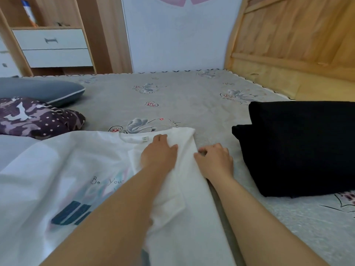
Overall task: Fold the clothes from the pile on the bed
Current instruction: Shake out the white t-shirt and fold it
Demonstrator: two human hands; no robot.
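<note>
A shirt (pixel 76 169) lies on the bed (pixel 192 96) under the left hand (pixel 159 152); folded clothes (pixel 299 146) right of the right hand (pixel 215 160), pillows (pixel 38 116) far left.

The white printed T-shirt (pixel 80 169) is cut off by the frame at 7 and 9 o'clock, and its lettering is partly covered by the left forearm, so only "Be Your" can be read. The small neck label (pixel 145 139) is too small to be read. The tips of the right hand's fingers (pixel 203 150) are curled under and hidden. The black folded knit garment (pixel 299 148) is cropped at 3 o'clock. The grey pillow (pixel 38 91) and the purple patterned cushion (pixel 36 118) are cut off at 9 o'clock.
</note>
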